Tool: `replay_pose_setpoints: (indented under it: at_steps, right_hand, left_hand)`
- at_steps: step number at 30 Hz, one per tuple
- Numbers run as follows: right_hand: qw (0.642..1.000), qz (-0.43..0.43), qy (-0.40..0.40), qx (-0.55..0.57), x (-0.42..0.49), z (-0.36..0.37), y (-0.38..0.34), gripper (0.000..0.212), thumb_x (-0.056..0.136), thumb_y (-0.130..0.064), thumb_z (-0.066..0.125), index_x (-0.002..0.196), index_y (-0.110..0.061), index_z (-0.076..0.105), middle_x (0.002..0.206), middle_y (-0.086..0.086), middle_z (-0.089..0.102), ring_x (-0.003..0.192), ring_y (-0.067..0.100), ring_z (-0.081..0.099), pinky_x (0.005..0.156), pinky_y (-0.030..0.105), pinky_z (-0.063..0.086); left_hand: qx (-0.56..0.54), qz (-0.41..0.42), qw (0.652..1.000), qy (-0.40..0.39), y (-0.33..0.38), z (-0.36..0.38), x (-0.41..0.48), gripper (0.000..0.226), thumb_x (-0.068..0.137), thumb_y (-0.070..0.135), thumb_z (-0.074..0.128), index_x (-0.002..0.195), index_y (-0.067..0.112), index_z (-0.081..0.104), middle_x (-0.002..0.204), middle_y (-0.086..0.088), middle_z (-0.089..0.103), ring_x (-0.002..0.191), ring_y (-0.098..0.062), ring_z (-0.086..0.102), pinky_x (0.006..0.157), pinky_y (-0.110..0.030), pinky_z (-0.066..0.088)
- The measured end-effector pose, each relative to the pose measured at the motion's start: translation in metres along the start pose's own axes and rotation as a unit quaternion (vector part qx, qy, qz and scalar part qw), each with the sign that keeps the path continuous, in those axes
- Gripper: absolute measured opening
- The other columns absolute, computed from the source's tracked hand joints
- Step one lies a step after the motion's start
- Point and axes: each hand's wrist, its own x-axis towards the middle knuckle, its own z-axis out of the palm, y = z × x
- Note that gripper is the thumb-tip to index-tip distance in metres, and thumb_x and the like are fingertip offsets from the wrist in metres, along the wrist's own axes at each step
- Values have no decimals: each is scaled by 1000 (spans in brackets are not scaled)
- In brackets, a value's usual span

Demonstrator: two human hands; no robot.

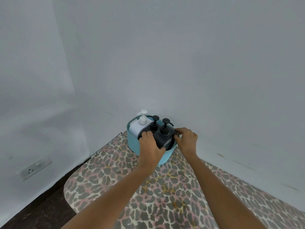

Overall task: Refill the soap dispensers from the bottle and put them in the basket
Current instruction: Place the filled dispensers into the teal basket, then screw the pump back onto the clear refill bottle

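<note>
Dispenser (pixel 162 138): dark, partly down in the basket (pixel 134 146), bench (pixel 148 195) far corner, beside second dispenser (pixel 154 123) and white bottle (pixel 138 128)
Left grip (pixel 149 146): curled round its left side
Right grip (pixel 187 139): pinching its right edge
Seating: press level, release once steady

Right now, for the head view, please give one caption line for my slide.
Left hand and right hand grip a dark soap dispenser in the blue basket, beside a white pump bottle.
</note>
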Motion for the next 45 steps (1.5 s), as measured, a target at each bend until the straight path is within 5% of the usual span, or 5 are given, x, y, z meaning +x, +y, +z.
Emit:
replay_pose_setpoints:
  at_steps: [12, 24, 28, 32, 45]
  right_hand:
    - [999, 34, -21, -36, 3, 5, -3, 30, 85, -6, 53, 108, -18, 67, 108, 4, 66, 110, 22, 44, 87, 34, 19]
    - [984, -17, -159, -76, 7, 1, -10, 26, 86, 6, 44, 104, 0, 60, 110, 19, 49, 99, 31, 51, 72, 30, 42]
    - [991, 0, -132, 16, -11, -19, -10, 31, 87, 5, 40, 111, 0, 59, 112, 20, 53, 98, 30, 54, 76, 25, 40]
    - [993, 17, -110, 29, -38, -41, 3, 38, 91, 2, 42, 128, -2, 50, 130, 15, 50, 120, 24, 49, 100, 27, 36]
    - [998, 45, 26, 24, -122, -138, 61, 28, 91, -1, 47, 116, -4, 60, 120, 8, 59, 109, 17, 56, 89, 16, 38]
  left_hand:
    - [72, -30, 996, -54, 10, 2, 8, 54, 80, 24, 66, 120, 2, 36, 129, -16, 33, 115, -28, 36, 100, -29, 29]
    - [99, -15, 993, -63, 12, 1, 3, 54, 86, 32, 60, 122, 0, 37, 129, -18, 34, 115, -31, 39, 99, -34, 33]
    - [104, -10, 992, -69, 15, -3, 0, 48, 89, 28, 55, 123, 0, 36, 129, -19, 35, 117, -31, 39, 100, -35, 32]
    - [151, 16, 986, -67, 23, -4, -9, 45, 94, 29, 46, 128, 3, 31, 130, -16, 36, 116, -28, 40, 101, -33, 31]
    - [14, 128, 986, -103, 111, 31, -80, 41, 92, 19, 50, 128, 6, 36, 130, -11, 40, 121, -24, 37, 98, -31, 35]
